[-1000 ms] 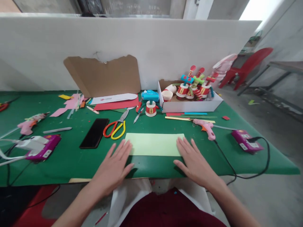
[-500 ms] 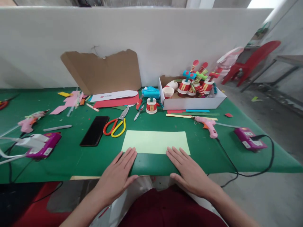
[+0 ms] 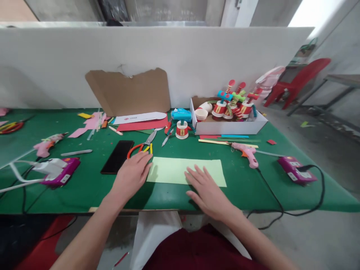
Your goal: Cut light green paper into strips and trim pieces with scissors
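Note:
A light green sheet of paper [image 3: 168, 170] lies flat on the green table, its long side running left to right. My right hand [image 3: 206, 191] rests on its lower right part with fingers spread. To the left of the sheet, my left hand [image 3: 132, 174] reaches over the handles of the scissors [image 3: 150, 139], fingers extended and slightly bent. It covers part of the yellow handle; whether it touches the scissors I cannot tell. The orange handle still shows beyond the fingers. Beside that hand lies a black phone [image 3: 116, 157].
A paper-cup figure [image 3: 182, 129] stands beyond the sheet, beside a white box [image 3: 230, 128] holding similar figures. Pink glue guns [image 3: 249, 153] lie on both sides, with corded purple power strips [image 3: 298, 170]. Red paper [image 3: 143, 125] and cardboard [image 3: 132, 92] are at the back.
My left hand has left the paper's lower left edge and moved up and left to the scissors. My right hand has slid up and left onto the sheet. The camera view has tilted up slightly.

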